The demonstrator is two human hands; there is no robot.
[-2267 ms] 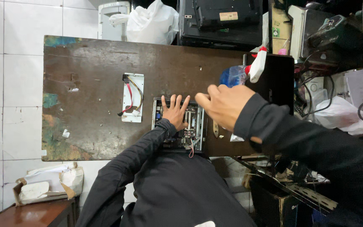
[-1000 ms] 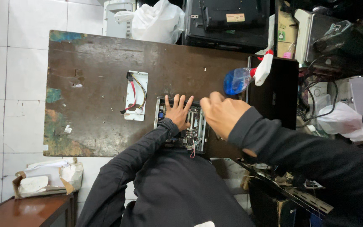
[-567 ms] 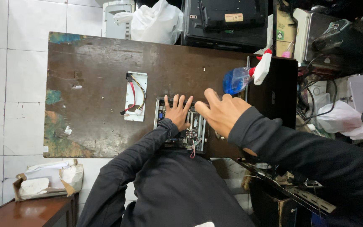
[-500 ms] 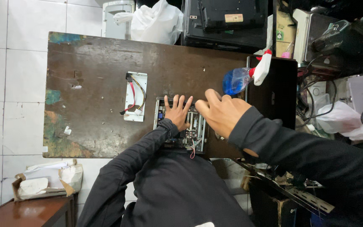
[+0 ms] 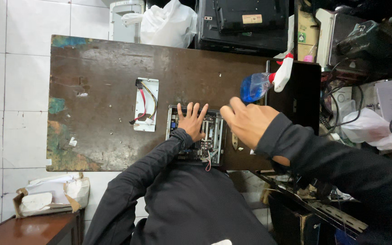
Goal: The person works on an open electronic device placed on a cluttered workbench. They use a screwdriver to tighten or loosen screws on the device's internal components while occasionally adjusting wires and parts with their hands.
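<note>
My left grip (image 5: 193, 121), fingers spread apart, presses flat on the open metal computer chassis (image 5: 196, 136) to steady it on the worn brown table (image 5: 105, 100), while my right grip (image 5: 247, 122) hovers loosely open, empty, just right of it.

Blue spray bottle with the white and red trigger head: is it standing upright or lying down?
Lying down. The blue spray bottle rests on its side on the worn brown wooden table, its trigger head pointing toward the black box.

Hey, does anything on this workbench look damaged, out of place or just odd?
The wooden table is badly worn, with patches of old paint along its left edge. A spray bottle lies on its side. The open computer case under the left hand overhangs the near edge.
</note>
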